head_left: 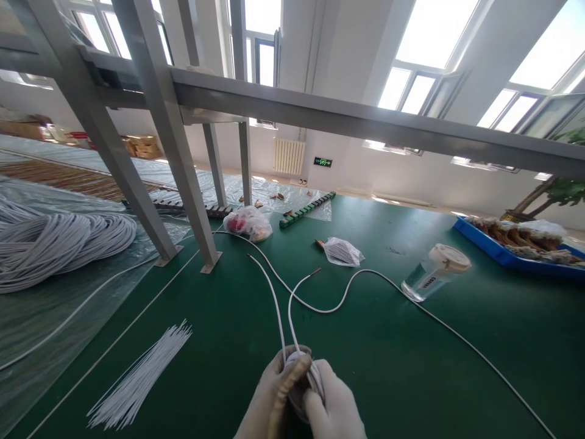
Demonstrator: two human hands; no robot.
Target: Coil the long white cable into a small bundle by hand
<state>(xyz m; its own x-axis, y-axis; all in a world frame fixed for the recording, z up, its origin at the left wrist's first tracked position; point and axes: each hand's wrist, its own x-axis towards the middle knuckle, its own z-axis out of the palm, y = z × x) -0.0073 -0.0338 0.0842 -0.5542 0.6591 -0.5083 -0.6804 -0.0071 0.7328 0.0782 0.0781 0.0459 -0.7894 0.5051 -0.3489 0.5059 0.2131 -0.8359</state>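
Note:
My left hand (269, 393), in a pale glove with darker fingertips, is closed around a small bundle of white cable (314, 381) at the bottom centre of the head view. My right hand (336, 402), gloved too, grips the same bundle from the right side, and part of the bundle is hidden by the fingers. Two cable ends (275, 299) rise out of the bundle over the green surface; the right one shows a bare, brownish tip. Left of my hands lies a fanned stack of thin white cable ties (141, 378).
A long cable (324, 311) snakes across the green tabletop (434, 360). Grey metal posts (176, 146) and a crossbar stand ahead. Around lie a large cable coil (59, 247), a plastic bag (249, 223), a bagged bundle (342, 252), a bottle (434, 272) and a blue tray (512, 259).

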